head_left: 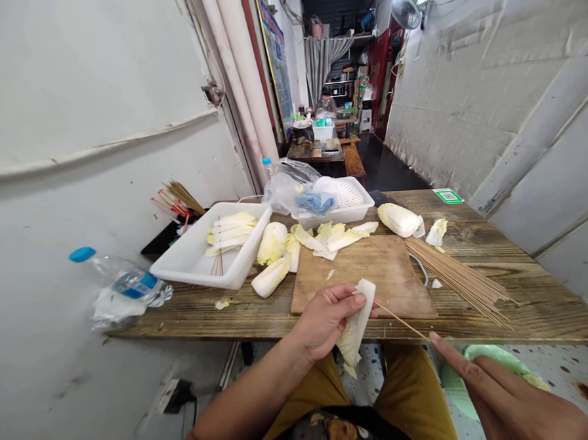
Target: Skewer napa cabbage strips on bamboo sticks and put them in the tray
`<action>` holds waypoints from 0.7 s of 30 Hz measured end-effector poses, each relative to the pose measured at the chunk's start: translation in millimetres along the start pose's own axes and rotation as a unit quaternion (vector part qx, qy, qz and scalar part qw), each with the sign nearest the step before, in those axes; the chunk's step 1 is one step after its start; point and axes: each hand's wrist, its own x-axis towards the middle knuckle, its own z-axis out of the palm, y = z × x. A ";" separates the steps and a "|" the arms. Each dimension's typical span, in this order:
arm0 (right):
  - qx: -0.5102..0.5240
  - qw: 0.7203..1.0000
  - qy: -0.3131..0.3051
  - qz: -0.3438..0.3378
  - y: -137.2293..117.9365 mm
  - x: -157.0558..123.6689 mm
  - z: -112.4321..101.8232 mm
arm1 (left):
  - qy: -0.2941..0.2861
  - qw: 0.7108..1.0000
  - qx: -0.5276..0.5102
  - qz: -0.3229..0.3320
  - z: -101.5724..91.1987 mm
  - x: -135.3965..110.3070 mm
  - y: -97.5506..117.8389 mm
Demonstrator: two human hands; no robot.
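My left hand (331, 316) is closed on a pale napa cabbage leaf (361, 321), pinching its thick white end between thumb and fingers. The leaf's frilly yellow end hangs down past the table's front edge. A thin bamboo skewer (402, 321) runs from the leaf, by my left fingertips, to my right hand (504, 386). My right hand grips the skewer's near end, its index finger stretched along it; the thumb is hidden. Under the left hand lies a wooden cutting board (360, 269), with loose cabbage leaves (339, 238) along its far edge.
A white tub (198, 271) at left holds leaves on skewers. Cabbage pieces (271, 277) lie beside it. Bare skewers (459, 280) and a cabbage heart (398, 220) are at right. Behind stands another white tub (360, 211); a green bin (460, 388) sits below.
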 end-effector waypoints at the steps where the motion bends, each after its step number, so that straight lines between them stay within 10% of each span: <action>1: -0.003 1.000 -0.006 -0.004 0.1 -0.2 -0.2 | -0.003 1.000 0.007 0.002 -0.2 -0.1 0.1; 21: 0.106 0.992 -0.063 0.026 -35.5 7.2 -3.9 | -0.046 0.991 0.096 -0.087 8.3 -31.1 -34.4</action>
